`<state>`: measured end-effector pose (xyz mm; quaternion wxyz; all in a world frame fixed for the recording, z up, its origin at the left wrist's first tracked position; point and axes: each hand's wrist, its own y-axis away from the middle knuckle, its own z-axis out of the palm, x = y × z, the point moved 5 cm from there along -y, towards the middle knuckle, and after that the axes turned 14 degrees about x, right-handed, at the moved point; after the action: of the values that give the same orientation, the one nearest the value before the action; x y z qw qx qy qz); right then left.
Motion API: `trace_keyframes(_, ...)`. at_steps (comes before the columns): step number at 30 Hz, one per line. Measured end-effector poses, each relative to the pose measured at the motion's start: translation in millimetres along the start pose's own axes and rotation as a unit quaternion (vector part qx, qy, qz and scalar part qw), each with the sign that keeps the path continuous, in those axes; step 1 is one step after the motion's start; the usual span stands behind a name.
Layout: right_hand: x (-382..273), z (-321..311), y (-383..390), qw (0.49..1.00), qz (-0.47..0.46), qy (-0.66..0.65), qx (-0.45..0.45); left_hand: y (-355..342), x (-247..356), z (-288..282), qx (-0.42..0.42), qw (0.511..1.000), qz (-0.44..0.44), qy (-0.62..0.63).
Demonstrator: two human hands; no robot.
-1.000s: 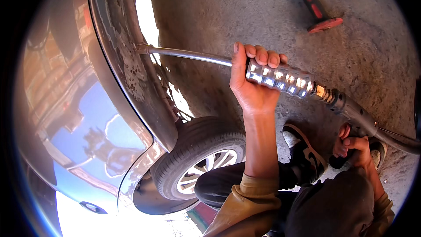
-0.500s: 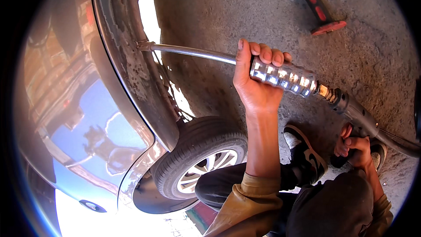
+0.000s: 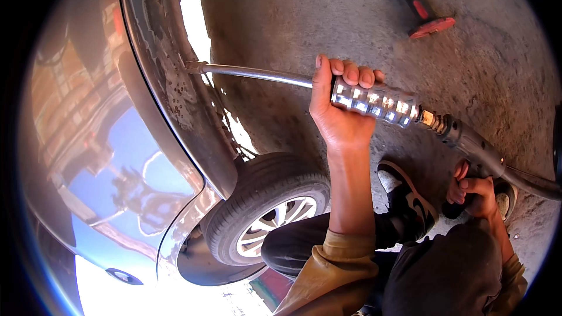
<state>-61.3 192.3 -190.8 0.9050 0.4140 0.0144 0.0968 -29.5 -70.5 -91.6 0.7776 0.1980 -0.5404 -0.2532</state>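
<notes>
My left hand [image 3: 345, 114] is wrapped around the shiny ribbed metal weight [image 3: 374, 102] of a slide hammer dent puller. Its long steel rod [image 3: 257, 74] runs leftward, and the tip [image 3: 196, 67] meets the car's scraped, bare-metal sill [image 3: 175, 90]. Behind the weight, a brass-coloured fitting [image 3: 432, 119] joins the rod to a dark gun body [image 3: 477, 147]. Low on the right, my right hand [image 3: 477, 193] is closed around the gun's grip, which the fingers mostly hide. The whole tool lies nearly level across the view, sloping down to the right.
A glossy car door [image 3: 117, 158] fills the left side, with a wheel [image 3: 269, 210] below the sill. On the concrete floor [image 3: 328, 17] lies a tool with a black-and-red grip and red flared end [image 3: 432, 27]. A thick cable [image 3: 535, 187] trails right from the gun, near my shoes [image 3: 410, 205].
The view has shifted slightly, so the tool on the floor appears a little further left. Both hands keep their grips, and the rod tip stays at the sill.
</notes>
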Motion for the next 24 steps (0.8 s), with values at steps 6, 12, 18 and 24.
trace_keyframes(6,6,-10,4,1.0,-0.008,0.01,0.024,8,-6,-9,0.002,1.0,-0.004,-0.003)
trace_keyframes(12,12,-21,7,1.0,0.001,0.01,0.025,18,-10,-19,0.016,1.0,0.005,-0.001)
trace_keyframes(18,7,-19,5,0.999,-0.008,0.037,0.011,20,-9,-16,0.024,1.0,0.005,-0.016)
trace_keyframes(24,3,-11,4,0.999,-0.008,0.033,0.004,15,-7,-13,0.029,1.0,0.002,-0.01)
